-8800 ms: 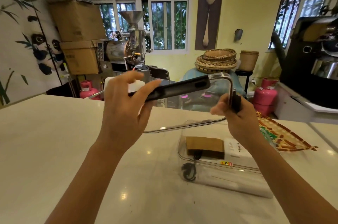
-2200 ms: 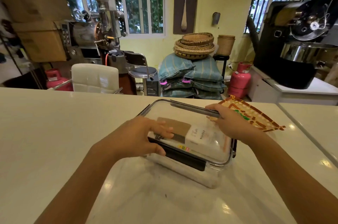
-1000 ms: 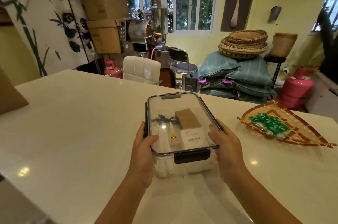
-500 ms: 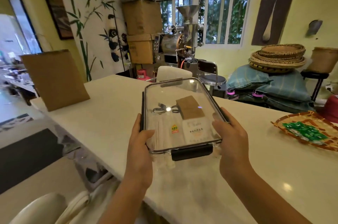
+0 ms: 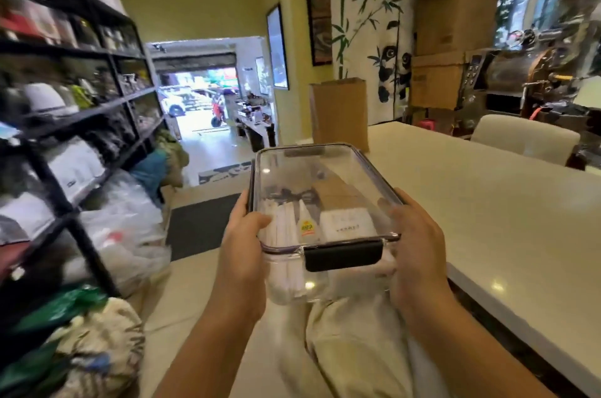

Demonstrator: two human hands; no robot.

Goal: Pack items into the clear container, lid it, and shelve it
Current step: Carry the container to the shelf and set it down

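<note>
Lidded and latched, the clear container [image 5: 325, 222] rides in the air between your left hand [image 5: 245, 245] and right hand [image 5: 414, 245], off the worktop [image 5: 487, 202] and facing the shelf [image 5: 81, 105]. Both sets of fingers are closed on its long sides. Expect rigid, slick plastic and a light, loose load; keep it level and grip under the rim.
</note>
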